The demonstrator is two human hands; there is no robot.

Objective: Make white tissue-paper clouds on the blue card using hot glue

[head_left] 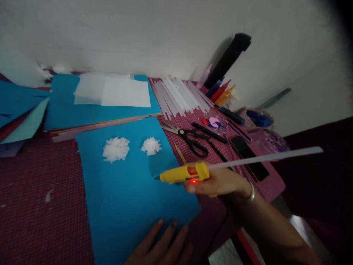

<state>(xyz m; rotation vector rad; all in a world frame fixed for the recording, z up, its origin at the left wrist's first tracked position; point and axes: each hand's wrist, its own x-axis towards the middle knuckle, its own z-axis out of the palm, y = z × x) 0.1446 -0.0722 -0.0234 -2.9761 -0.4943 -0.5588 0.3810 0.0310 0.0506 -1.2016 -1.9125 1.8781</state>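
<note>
Over blue paper [121, 198] juts a yellow glue gun [175, 175], its marking [192, 178] blurred.

The surface [60, 173] has a red checked covering, and a blue sheet [118, 206] lies flat on it. Behind the blue sheet is another sheet [64, 105] of the same colour. Left of the blue sheet are coloured papers [29, 125] and, nearer its edge, a small white scrap [49, 196]. Just right of the blue sheet lie a pencil [180, 154] and black-handled scissors [181, 131]; farther right of it, a phone [242, 148]. Beyond its far right corner lie many white strips [182, 97].
</note>
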